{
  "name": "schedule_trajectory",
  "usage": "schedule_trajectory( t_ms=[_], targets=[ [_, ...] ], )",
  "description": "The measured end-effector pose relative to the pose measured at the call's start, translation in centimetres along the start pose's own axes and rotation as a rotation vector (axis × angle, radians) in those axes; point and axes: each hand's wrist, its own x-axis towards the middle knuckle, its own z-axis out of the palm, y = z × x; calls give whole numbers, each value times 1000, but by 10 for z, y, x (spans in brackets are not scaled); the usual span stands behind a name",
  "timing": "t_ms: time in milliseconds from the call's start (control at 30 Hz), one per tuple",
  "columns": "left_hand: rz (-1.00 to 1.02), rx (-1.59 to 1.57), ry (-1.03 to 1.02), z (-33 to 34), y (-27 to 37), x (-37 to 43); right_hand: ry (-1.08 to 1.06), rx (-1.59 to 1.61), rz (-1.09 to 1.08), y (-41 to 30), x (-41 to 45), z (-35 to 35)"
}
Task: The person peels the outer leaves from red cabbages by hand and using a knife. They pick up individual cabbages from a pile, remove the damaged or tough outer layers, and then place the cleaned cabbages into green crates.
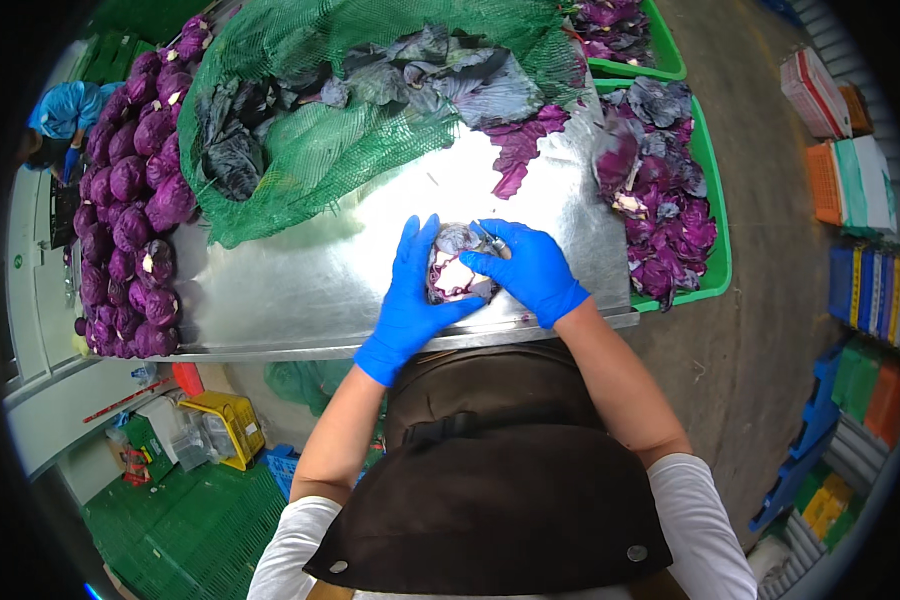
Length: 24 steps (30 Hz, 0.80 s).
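Observation:
A red cabbage head rests near the front edge of the metal table, its pale cut stem end facing up. My left hand, in a blue glove, cups it from the left and front, with the thumb along the near side. From the right, my right hand, gloved too, grips a small metal tool, likely a knife, mostly hidden by the fingers. Its thumb lies against the cabbage top. Loose purple leaves lie beyond on the table.
Trimmed red cabbages are piled along the left side. A green mesh bag with dark outer leaves covers the back. Green bins of leaves stand at the right. A person in blue is at far left. A yellow crate sits below.

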Motion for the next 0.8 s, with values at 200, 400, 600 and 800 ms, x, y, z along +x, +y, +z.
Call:
schedule_trajectory(
  t_ms=[200,400,600,800],
  targets=[
    [-33,58,138,15,-5,6,-77,-308,-211,3,19,-6],
    [-75,-148,110,5,-16,7,74,-405,-77,70,53,-23],
    [46,-147,-4,3,-17,2,171,-416,82,46,35,-40],
    [69,-64,244,17,-29,7,94,40,-79,14,7,-6]
  ],
)
